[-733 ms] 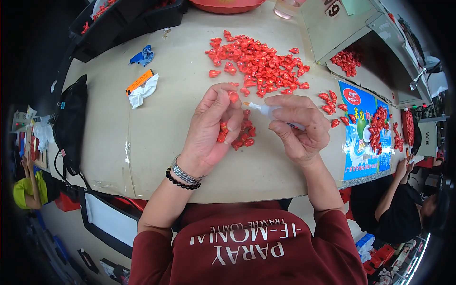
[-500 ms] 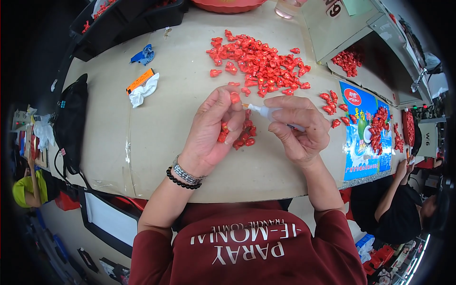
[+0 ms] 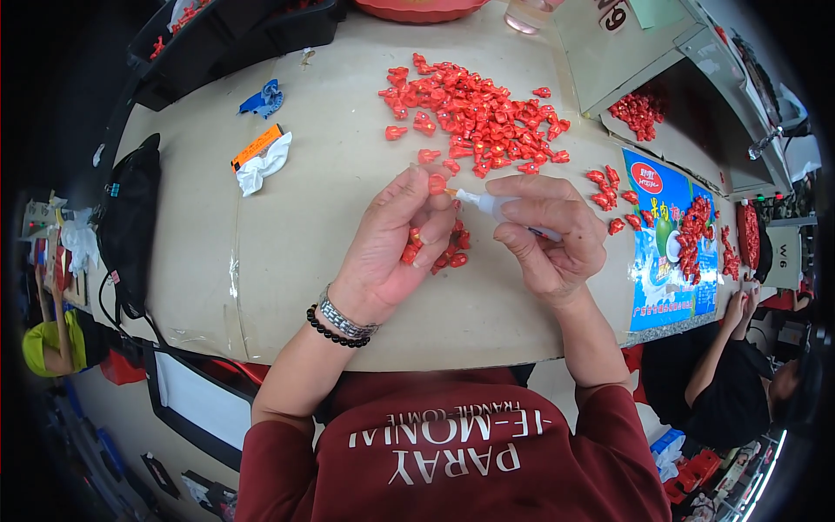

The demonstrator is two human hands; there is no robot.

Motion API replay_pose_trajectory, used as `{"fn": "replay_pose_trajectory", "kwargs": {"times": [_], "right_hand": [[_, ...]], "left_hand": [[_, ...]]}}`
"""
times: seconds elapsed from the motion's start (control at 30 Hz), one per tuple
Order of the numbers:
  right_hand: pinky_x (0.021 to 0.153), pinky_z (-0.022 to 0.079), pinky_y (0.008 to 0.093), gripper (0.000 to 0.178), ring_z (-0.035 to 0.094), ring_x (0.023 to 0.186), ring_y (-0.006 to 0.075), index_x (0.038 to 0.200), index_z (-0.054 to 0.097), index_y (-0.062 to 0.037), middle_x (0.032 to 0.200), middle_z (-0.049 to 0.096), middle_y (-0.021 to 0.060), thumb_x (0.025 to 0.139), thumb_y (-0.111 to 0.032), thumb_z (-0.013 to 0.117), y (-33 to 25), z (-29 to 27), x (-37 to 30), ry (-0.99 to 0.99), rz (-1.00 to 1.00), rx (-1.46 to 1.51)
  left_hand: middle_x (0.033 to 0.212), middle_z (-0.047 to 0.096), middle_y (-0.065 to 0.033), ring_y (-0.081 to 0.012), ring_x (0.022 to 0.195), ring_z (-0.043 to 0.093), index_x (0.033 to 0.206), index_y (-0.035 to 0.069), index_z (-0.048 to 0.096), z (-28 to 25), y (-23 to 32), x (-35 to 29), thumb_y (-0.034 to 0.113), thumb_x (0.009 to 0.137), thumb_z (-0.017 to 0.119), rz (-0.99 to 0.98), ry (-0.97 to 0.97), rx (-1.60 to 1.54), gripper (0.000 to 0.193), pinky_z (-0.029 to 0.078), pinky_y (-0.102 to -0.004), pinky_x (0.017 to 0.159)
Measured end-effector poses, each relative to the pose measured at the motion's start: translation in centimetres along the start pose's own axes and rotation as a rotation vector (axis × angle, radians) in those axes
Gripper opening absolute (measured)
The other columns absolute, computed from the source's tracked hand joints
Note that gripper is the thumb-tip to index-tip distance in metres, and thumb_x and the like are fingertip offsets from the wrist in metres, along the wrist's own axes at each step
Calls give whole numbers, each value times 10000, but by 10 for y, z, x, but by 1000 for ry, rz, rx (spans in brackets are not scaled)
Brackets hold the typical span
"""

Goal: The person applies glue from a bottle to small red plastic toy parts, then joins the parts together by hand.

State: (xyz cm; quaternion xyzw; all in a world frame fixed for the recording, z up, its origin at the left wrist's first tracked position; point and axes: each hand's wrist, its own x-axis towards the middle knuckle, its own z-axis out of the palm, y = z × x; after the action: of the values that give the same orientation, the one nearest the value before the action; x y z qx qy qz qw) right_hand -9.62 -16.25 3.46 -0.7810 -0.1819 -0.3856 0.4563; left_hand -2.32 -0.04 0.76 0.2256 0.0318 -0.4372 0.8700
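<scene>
Between thumb and forefinger, my left hand [image 3: 391, 230] pinches a small red plastic piece [image 3: 437, 184]. More red pieces show at its curled lower fingers. My right hand [image 3: 557, 233] grips a small white squeeze bottle [image 3: 496, 207] with a thin orange-brown tip. That tip points left and meets, or nearly meets, the held piece. Just beyond both hands lies a large loose pile of similar red pieces [image 3: 487, 122]. A smaller group of red pieces [image 3: 452, 252] rests on the table beside my left fingers.
An orange box cutter blade pack or card [image 3: 257, 148] lies by a crumpled white tissue [image 3: 263, 165] at left, near a blue scrap [image 3: 263, 100]. Black bins [image 3: 235, 48] stand far left. A metal shelf box [image 3: 644, 61] and blue printed sheet [image 3: 665, 252] are at right.
Both hands have shifted very slightly to the right, with the piece and bottle still held. The bottle's tip stays at the red piece.
</scene>
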Motion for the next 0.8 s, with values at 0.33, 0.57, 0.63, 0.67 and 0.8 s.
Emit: {"fn": "replay_pose_trajectory", "kwargs": {"times": [0.33,0.57,0.63,0.67,0.8], "right_hand": [[639,540,314,252,648,818,237,949,556,9,958,647,172,736,65,679,8,-9,3,127,84,123],[714,554,324,385,628,845,182,1115,518,0,1085,564,147,756,62,643,22,-38,21,414,533,464],[754,535,347,464,638,848,189,1209,512,7,1044,589,135,768,33,653,26,-41,22,414,672,504],[754,535,347,464,638,848,189,1209,512,7,1044,589,135,768,33,653,27,-39,23,416,673,498],[638,494,298,317,643,721,181,1083,552,-8,866,629,84,781,20,646,41,-28,20,259,901,437]], "left_hand": [[784,571,-11,-74,531,406,1037,74,572,-3,0,2,283,971,509,5,-14,12,228,297,-200,366],[839,589,-39,-69,567,404,1017,37,567,0,8,1,238,993,460,80,3,30,228,312,-177,363],[845,604,-39,-65,567,404,999,43,575,1,9,1,245,992,464,79,36,18,230,310,-174,366],[845,604,-39,-65,567,404,999,43,575,0,9,1,245,992,464,75,33,15,230,310,-174,366],[830,590,-22,-69,574,423,1000,50,579,-2,11,-1,267,985,483,72,14,-5,238,326,-179,384]]}}
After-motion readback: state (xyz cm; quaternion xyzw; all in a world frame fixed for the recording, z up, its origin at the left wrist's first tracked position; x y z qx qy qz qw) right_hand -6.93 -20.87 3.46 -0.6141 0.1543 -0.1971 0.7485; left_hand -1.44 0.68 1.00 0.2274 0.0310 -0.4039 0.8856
